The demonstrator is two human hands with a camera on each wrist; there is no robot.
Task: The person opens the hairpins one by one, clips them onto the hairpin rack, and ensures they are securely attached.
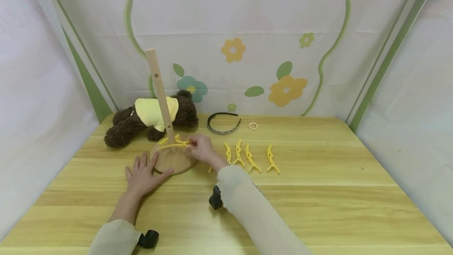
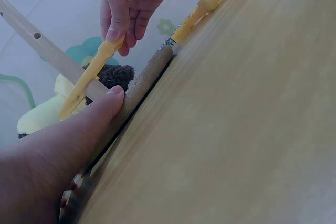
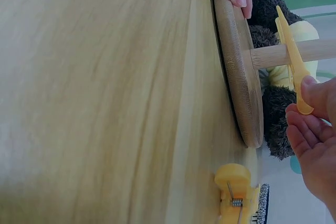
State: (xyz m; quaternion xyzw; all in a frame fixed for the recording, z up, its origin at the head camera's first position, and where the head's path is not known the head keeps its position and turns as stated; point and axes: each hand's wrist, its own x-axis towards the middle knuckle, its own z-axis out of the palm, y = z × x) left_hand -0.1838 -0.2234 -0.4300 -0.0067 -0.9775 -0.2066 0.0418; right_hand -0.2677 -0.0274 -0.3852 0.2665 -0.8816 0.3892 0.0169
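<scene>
My right hand (image 1: 205, 150) pinches a yellow hair clip (image 3: 297, 61) by its end, between thumb and forefinger. The clip's two long arms are apart, one on either side of the wooden post (image 1: 161, 95), low down near the base. In the head view my left hand (image 1: 143, 178) lies with spread fingers at the left front edge of the round wooden base (image 1: 175, 164). Its thumb rests on that base in the left wrist view. The post rises from the base, and small holes show along it.
Several more yellow hair clips (image 1: 270, 158) lie in a row to the right. Behind are a glittery black headband (image 1: 223, 132) and a pale ring-shaped band (image 1: 253, 126). A brown teddy bear (image 1: 122, 127) in a yellow shirt lies behind the post, near the patterned curtain (image 1: 212, 19).
</scene>
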